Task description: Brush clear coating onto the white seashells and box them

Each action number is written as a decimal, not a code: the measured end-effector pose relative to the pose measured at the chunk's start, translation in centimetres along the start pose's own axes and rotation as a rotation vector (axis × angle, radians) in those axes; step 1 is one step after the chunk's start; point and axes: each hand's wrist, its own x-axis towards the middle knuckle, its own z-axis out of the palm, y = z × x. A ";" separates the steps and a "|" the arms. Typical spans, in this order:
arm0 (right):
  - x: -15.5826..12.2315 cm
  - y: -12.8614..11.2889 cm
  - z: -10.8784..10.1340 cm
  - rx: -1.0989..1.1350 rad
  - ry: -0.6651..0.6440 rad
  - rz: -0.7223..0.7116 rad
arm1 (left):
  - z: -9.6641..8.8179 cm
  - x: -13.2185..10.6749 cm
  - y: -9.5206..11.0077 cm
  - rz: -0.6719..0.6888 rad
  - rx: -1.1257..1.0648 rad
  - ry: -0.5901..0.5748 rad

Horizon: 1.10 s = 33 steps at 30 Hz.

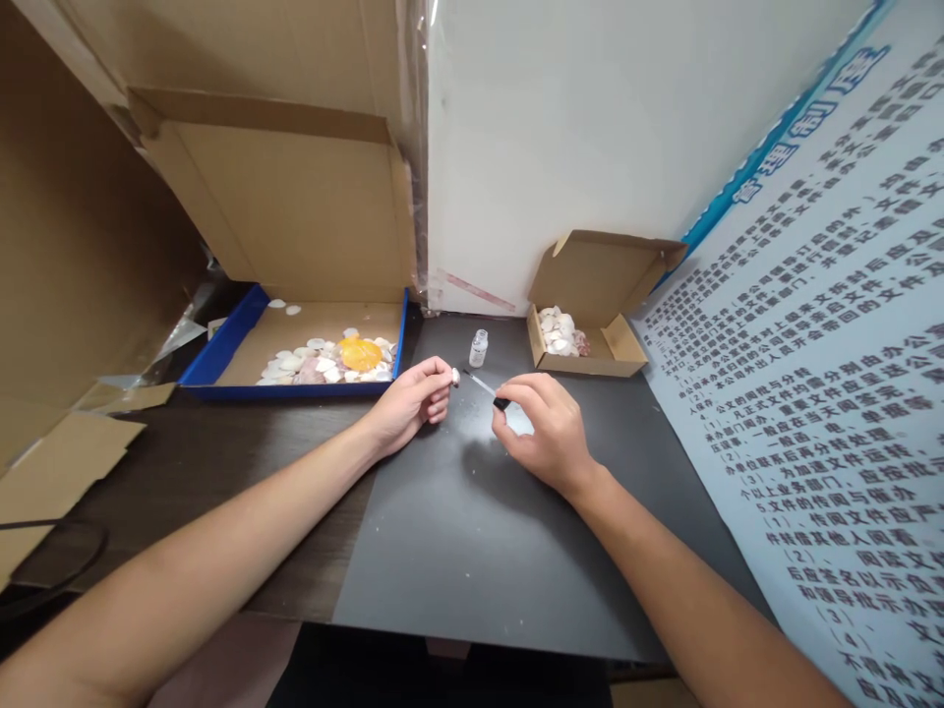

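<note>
Between the thumb and fingers of my left hand (418, 401) is a small whitish seashell (455, 377). My right hand (544, 427) pinches the black cap of a small brush applicator (483, 384). Its clear stem points left, and the dark brush tip is close to the shell; whether they touch I cannot tell. Just behind both hands, a small clear glass bottle (479, 349) with a pale label stands upright and uncapped on the dark grey mat (435, 551).
A blue-edged cardboard box (295, 391) at the left holds many pale shells and one orange shell (360, 354). At the right back, a smaller open cardboard box (590, 366) contains white shells (559, 332). A printed poster (826, 344) leans along the right side.
</note>
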 end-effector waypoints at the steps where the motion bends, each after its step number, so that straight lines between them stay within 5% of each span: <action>1: 0.0 0.0 0.0 -0.005 -0.014 -0.011 | 0.0 0.0 0.0 -0.001 -0.010 0.001; 4: 0.1 -0.2 0.1 -0.051 -0.093 -0.018 | 0.0 0.0 0.1 -0.005 -0.052 0.006; 33: 0.0 -0.8 0.2 0.112 -0.061 -0.033 | -0.1 0.0 0.1 -0.003 -0.139 0.019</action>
